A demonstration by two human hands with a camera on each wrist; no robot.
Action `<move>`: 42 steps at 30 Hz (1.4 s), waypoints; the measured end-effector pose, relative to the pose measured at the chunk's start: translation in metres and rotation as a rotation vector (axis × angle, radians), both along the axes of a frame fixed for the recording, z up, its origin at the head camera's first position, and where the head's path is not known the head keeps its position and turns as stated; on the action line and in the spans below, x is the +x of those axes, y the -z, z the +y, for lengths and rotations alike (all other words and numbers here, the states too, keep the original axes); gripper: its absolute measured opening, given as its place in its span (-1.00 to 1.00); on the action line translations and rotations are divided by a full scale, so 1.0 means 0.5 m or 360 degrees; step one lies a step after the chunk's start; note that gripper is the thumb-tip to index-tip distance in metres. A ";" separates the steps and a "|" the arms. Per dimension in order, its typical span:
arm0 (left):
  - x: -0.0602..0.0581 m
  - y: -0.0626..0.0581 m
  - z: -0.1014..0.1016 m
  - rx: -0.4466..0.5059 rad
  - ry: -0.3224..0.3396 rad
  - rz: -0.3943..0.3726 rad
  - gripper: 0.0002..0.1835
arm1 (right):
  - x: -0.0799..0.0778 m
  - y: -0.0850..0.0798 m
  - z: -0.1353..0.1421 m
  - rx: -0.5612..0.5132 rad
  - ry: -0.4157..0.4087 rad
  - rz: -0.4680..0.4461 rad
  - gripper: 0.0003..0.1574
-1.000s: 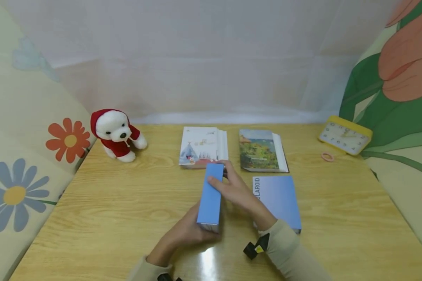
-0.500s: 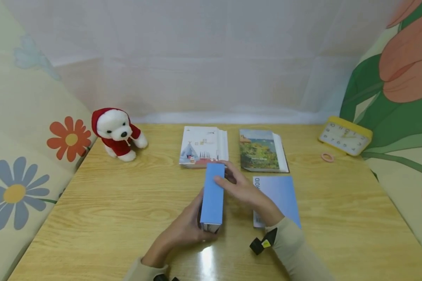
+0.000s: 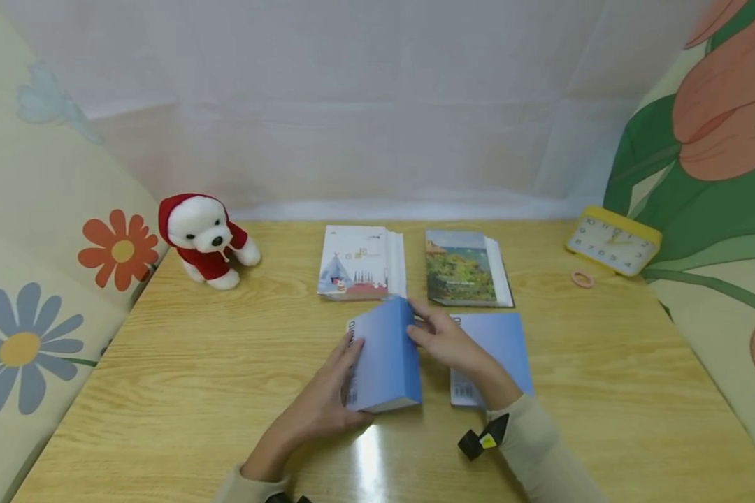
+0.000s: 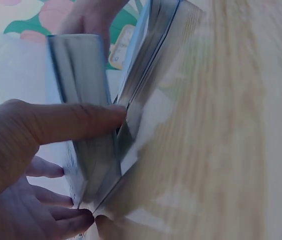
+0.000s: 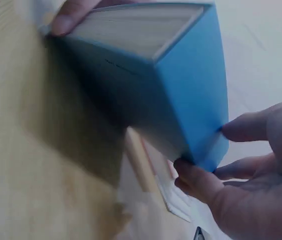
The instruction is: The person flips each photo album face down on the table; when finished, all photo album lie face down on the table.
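A thick blue photo album [image 3: 380, 360] is tilted over the table, with its front cover and spine turned toward the head camera. My left hand [image 3: 317, 398] grips its left side; in the left wrist view the thumb lies across the page edges [image 4: 83, 75] and the other fingers are on the cover. At the spine [image 5: 195, 90], my right hand [image 3: 449, 346] holds the far end between thumb and fingers. A second blue album [image 3: 497, 346] with dark lettering lies flat just to the right, partly hidden by the right hand and forearm.
Behind lie a white album with a tent picture [image 3: 355, 262] and an album with a garden picture [image 3: 459, 269]. A plush white dog in red [image 3: 207, 241] sits at the back left. A yellow clock [image 3: 613, 241] and pink ring [image 3: 582, 279] are at the right.
The held album has turned from spine-up to tilted, so its front cover now shows. The left fingers have come up onto that cover, and the right hand has shifted slightly right with the spine.
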State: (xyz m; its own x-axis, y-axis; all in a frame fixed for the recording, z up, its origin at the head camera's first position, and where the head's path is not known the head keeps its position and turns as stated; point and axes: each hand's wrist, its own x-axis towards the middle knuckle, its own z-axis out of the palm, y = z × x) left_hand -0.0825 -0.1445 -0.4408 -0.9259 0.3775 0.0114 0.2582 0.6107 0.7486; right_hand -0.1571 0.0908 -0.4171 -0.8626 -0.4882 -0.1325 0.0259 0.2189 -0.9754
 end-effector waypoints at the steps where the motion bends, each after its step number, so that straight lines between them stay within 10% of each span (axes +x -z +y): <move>1: 0.000 0.000 -0.003 -0.0019 -0.0015 0.0011 0.28 | 0.002 0.003 -0.003 0.0054 0.0013 0.0047 -0.25; 11: 0.002 0.003 -0.016 -0.0172 -0.0072 0.0053 0.11 | 0.028 0.028 -0.027 0.0201 -0.0077 0.0285 -0.12; 18: -0.024 -0.036 -0.016 -0.0302 0.0095 0.0037 0.14 | 0.024 0.021 -0.005 0.0275 -0.0036 0.0267 -0.13; 24: -0.145 -0.130 0.038 -0.0307 0.0300 0.0194 0.07 | -0.037 -0.043 0.075 0.0689 0.0158 0.0569 -0.11; 28: -0.249 -0.149 0.118 -0.0537 0.0362 0.0230 0.11 | -0.118 -0.060 0.134 0.1087 0.0254 0.0798 0.01; 34: -0.369 -0.091 0.219 -0.0676 0.0289 0.0144 0.15 | -0.242 -0.030 0.200 0.1576 0.0191 0.0830 0.18; 42: -0.409 -0.022 0.261 -0.0446 0.0145 -0.0150 0.36 | -0.324 0.001 0.238 0.1401 0.0141 0.0450 0.32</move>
State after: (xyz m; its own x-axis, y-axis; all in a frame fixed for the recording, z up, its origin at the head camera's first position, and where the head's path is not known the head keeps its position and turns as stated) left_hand -0.2870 -0.0139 -0.4296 -0.8801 0.4355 -0.1891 0.2589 0.7741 0.5778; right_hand -0.3190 0.2099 -0.4177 -0.9486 -0.2426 -0.2032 -0.1357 0.8920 -0.4311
